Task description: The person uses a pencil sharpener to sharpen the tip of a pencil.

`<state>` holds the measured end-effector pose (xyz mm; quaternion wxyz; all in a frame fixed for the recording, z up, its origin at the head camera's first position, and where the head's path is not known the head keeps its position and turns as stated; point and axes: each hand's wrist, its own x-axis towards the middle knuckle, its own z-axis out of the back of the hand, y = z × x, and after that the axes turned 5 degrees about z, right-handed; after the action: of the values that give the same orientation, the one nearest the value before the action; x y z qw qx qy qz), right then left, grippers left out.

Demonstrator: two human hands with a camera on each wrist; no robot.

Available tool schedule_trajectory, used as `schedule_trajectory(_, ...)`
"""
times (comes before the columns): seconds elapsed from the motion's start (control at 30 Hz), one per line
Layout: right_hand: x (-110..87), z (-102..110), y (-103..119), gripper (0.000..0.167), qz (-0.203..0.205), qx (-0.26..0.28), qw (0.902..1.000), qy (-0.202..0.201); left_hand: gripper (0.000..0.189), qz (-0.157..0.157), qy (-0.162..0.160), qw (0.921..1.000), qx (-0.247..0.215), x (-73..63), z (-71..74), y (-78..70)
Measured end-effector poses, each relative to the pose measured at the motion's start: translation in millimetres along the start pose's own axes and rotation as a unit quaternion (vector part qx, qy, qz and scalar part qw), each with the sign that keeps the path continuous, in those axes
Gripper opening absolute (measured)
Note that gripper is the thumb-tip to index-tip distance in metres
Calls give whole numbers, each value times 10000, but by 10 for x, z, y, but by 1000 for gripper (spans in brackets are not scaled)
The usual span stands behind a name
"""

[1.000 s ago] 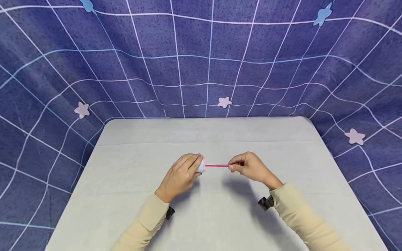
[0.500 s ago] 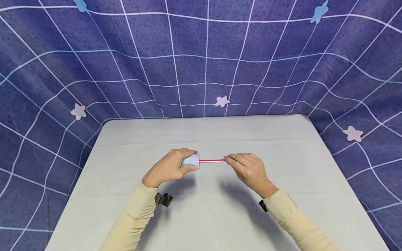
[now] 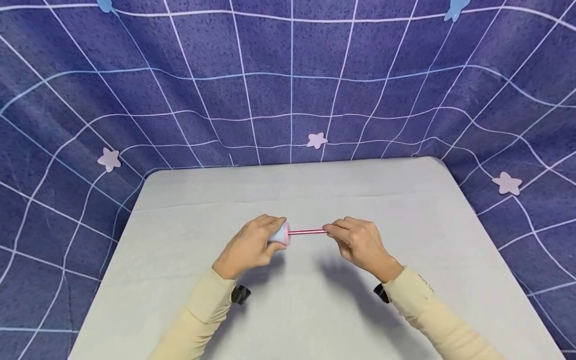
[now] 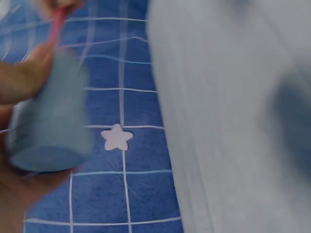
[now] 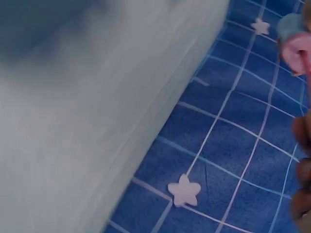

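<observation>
My left hand (image 3: 248, 248) grips a light blue, cup-shaped pencil sharpener (image 3: 279, 234) with a pink end, fingers over the top and thumb below. From the pink end a red-and-white striped pencil (image 3: 307, 232) sticks out to the right. My right hand (image 3: 360, 245) pinches the pencil's other end between fingertips and thumb. In the left wrist view the sharpener's body (image 4: 53, 111) is blurred, its flat base towards the camera. At the right wrist view's edge, the pink face (image 5: 294, 51) has a dark hole with the pencil in it. Both hands are raised above the table.
A table with a pale grey cloth (image 3: 297, 310) lies under both hands, which cast shadows on it. Behind and beside it hangs a blue grid-patterned curtain (image 3: 270, 95) with star shapes. Small black cameras (image 3: 240, 295) are strapped at the wrists.
My left hand rolls back and forth around the sharpener, now covering more of it than half a second ago. The right hand has turned its back upward since a second ago, still pinching the pencil.
</observation>
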<state>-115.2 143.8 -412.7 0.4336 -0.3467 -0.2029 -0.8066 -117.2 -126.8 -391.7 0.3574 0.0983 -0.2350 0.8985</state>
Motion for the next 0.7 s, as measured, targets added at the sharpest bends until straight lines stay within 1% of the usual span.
schedule_trajectory(0.03, 19, 21, 8, 12, -298, 205, 9993, 134, 51, -238, -327, 9983, 416, -7, -27, -13)
schedule_trajectory(0.07, 40, 45, 14, 12, -632, 428, 9967, 290, 53, -441, -640, 9941, 758, -14, -61, -17)
schedule_trajectory(0.1, 65, 69, 15, 13, -1004, 700, 9914, 469, 54, -618, -925, 9889, 983, -20, -90, -21)
schedule_trajectory(0.13, 90, 93, 11, 13, -1389, 984, 9831, 676, 54, -753, -1188, 9832, 1159, -26, -118, -22)
schedule_trajectory(0.17, 118, 116, 0, 13, -1759, 1269, 9718, 925, 53, -851, -1419, 9778, 1283, -32, -148, -21)
schedule_trajectory(0.2, 147, 138, -14, 13, -2132, 1583, 9567, 1194, 52, -938, -1632, 9727, 1355, -37, -174, -21)
schedule_trajectory(0.23, 169, 155, -35, 12, -2441, 1978, 9381, 1458, 50, -1025, -1818, 9677, 1411, -43, -203, -16)
schedule_trajectory(0.3, 198, 179, -91, 12, -2965, 2785, 8929, 1930, 42, -1213, -2119, 9590, 1437, -56, -258, -9)
schedule_trajectory(0.37, 210, 194, -148, 13, -3285, 3472, 8481, 2284, 32, -1387, -2360, 9508, 1450, -65, -306, 0)
schedule_trajectory(0.4, 210, 194, -170, 13, -3383, 3754, 8293, 2385, 29, -1460, -2453, 9476, 1436, -67, -324, 4)
schedule_trajectory(0.43, 206, 189, -190, 13, -3438, 3962, 8158, 2434, 26, -1488, -2494, 9462, 1430, -68, -335, 7)
schedule_trajectory(0.47, 201, 180, -200, 13, -3462, 4024, 8111, 2458, 26, -1484, -2492, 9463, 1425, -70, -340, 9)
schedule_trajectory(0.5, 193, 169, -202, 13, -3420, 3989, 8145, 2459, 27, -1437, -2468, 9479, 1412, -71, -338, 13)
schedule_trajectory(0.53, 185, 154, -193, 12, -3368, 3884, 8223, 2437, 30, -1355, -2397, 9514, 1377, -73, -329, 16)
schedule_trajectory(0.57, 174, 134, -180, 12, -3256, 3697, 8369, 2385, 35, -1244, -2297, 9560, 1333, -73, -315, 19)
schedule_trajectory(0.63, 147, 96, -141, 12, -2963, 3102, 8763, 2191, 46, -939, -2021, 9671, 1226, -74, -275, 24)
schedule_trajectory(0.7, 111, 57, -100, 14, -2612, 2444, 9148, 1873, 53, -616, -1710, 9774, 1077, -68, -229, 29)
